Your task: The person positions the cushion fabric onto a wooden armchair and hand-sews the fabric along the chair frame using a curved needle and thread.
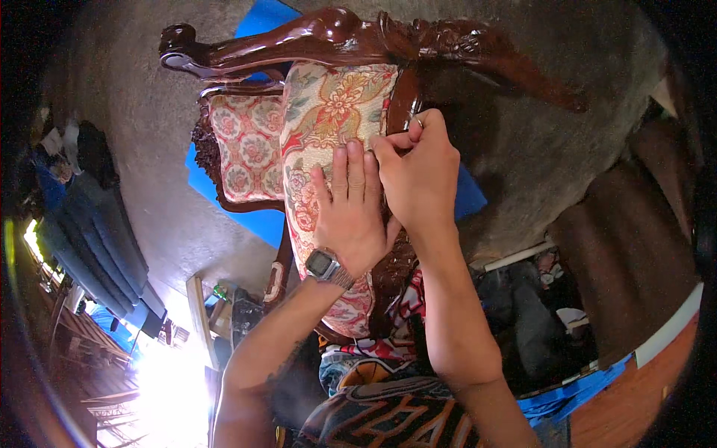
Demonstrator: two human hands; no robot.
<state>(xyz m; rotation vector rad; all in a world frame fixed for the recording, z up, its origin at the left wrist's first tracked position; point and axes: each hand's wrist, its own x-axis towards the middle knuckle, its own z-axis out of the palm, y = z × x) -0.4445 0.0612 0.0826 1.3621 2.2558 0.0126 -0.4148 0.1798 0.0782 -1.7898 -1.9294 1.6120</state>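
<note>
A dark, glossy carved wooden chair lies tipped over in front of me, its curved leg (299, 56) running across the far side. Its padded seat (328, 104) is covered in cream fabric with red and gold flowers. My left hand (349, 205), a metal watch (323, 264) on its wrist, presses flat on the seat with fingers stretched out. Just right of those fingertips, my right hand (420, 160) is closed in a pinch at the seat's edge beside the wooden rail (404, 93). Whatever lies in that pinch is too small or hidden to make out.
The chair's patterned backrest (250, 145) is on the left. Blue sheeting (469, 193) lies under the chair on the grey floor (142, 112). Dark cloth (101, 231) hangs at the left, near a bright opening. A brown sheet (605, 246) and dark clutter (530, 313) are at the right.
</note>
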